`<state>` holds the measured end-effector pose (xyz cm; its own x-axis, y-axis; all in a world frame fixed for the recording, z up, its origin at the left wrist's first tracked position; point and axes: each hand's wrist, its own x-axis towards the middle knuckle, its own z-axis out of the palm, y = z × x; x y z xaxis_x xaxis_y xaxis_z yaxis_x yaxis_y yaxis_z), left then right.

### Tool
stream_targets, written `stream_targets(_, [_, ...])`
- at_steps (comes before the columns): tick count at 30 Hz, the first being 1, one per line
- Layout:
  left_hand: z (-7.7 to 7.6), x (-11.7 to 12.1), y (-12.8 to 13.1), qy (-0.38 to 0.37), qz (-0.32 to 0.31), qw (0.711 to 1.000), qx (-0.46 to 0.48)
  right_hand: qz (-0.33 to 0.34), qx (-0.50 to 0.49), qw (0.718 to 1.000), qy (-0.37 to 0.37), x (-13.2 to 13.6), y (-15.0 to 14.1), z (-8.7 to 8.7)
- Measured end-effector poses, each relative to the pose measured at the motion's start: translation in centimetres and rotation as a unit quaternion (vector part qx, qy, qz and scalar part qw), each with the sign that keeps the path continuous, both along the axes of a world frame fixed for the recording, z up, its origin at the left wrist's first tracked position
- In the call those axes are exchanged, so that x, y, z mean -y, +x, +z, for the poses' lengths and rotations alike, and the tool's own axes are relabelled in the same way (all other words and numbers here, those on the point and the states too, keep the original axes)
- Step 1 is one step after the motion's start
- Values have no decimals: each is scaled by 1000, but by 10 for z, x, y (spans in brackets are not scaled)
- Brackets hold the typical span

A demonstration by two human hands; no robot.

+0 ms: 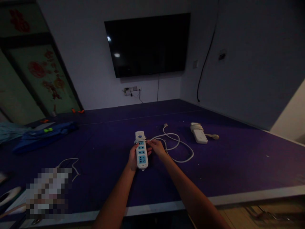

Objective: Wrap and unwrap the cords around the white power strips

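A white power strip (pixel 141 152) with light blue sockets is held up over the purple table, its long side pointing away from me. My left hand (pixel 132 157) is closed around its left edge, thumb on the front. Near the far end the white cord (pixel 176 136) makes a turn or more around the strip. My right hand (pixel 156 147) is beside the strip's right side, its fingers pinching the cord. From there the cord runs right in loose loops to its plug (pixel 166 125) on the table.
A second white power strip (pixel 199 135) with its cord wrapped around it lies to the right. Blue cloth (pixel 45 135) lies at the left, with a blurred-out item (pixel 49 192) and a roll of tape (pixel 9 195) nearer. A television (pixel 149 46) hangs on the wall behind.
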<state>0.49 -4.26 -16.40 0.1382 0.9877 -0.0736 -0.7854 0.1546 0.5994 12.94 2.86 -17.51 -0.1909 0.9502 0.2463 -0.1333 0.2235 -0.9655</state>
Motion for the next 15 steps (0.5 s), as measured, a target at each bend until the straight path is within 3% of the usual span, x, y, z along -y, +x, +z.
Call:
stream_targets(4, [2,-3,-1,-14,-24,1000,6,2,-12,1000,13,4,-2,2])
stream_targets(10, [1,-8,1,-57,-32,996,-56,-113,-23,991,74,5,8,14])
stream_targets(15, [-3,-6,0,-61,-26,990,-126,-127,-75,987,69,8,14,24])
